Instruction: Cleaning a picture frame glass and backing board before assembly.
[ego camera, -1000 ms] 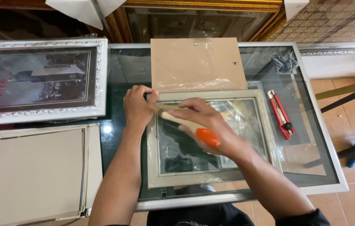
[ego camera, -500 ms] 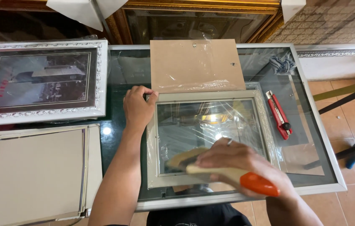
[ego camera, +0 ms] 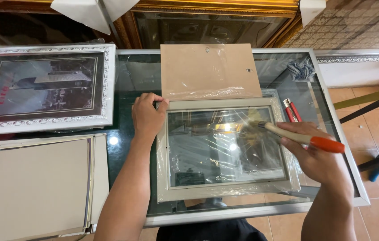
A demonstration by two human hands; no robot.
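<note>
Frame (ego camera: 225, 151): pale grey-beige, rectangular, glazed, loosely wrapped in clear crinkled film; lies flat, long side across, on the glass table just below a brown backing board, its glass reflecting light. Brush (ego camera: 301, 137): cream handle with an orange-red end, bristles pale and blurred; held slantwise in the right hand (ego camera: 316, 156), bristle end over the upper right part of the frame's glass. The left hand (ego camera: 147, 116) rests on the frame's upper left corner.

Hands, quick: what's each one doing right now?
Left hand: open, pressing the grey frame's top-left corner.
Right hand: closed on the orange-handled brush.
</note>
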